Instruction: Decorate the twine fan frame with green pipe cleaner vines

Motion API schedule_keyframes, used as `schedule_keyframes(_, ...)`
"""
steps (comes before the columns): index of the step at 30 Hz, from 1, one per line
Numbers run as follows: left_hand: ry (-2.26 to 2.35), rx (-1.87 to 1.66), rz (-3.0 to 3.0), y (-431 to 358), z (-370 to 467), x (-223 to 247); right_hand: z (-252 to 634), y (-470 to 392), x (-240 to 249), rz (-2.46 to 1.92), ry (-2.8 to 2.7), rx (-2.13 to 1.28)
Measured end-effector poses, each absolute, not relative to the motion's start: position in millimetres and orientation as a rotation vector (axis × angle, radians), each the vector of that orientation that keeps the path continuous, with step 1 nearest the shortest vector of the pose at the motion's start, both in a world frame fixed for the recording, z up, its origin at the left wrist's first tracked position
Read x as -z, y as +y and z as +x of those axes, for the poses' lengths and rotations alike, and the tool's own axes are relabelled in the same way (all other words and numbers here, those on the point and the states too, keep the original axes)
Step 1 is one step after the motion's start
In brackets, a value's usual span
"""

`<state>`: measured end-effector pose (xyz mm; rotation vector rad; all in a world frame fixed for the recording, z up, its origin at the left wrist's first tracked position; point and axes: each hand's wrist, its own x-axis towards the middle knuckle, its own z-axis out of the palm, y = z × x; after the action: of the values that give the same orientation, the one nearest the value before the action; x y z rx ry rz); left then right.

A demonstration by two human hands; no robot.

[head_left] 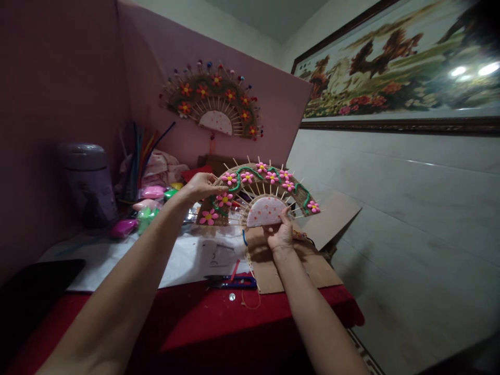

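A fan-shaped craft [255, 179] of sticks and brown cord is held up above the table, with pink clay flowers and a green winding vine on its band. My left hand [202, 186] pinches the band's upper left part, thumb in front. My right hand [282, 233] grips the white, red-dotted half-round base [266, 211] from below, thumb on its front. A second fan [213, 96] with orange-red flowers and coloured beads on its stick tips hangs on the pink board behind.
Navy-handled snips [238, 282] lie by the front edge of the red-covered table [211, 323], near a cardboard sheet [312, 265]. At left are a lidded purple container [88, 182], bagged coloured clay [150, 211] and fuzzy sticks [142, 156]. A framed horse picture [390, 67] hangs at right.
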<state>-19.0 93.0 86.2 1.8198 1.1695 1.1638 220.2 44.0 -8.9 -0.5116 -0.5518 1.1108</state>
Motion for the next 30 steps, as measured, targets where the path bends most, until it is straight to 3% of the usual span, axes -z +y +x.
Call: schedule_keyframes(30,1.295,-1.215,1.796,92.4,-13.0,-84.5,218.0,41.5,8.3,-0.534,-0.486,-1.113)
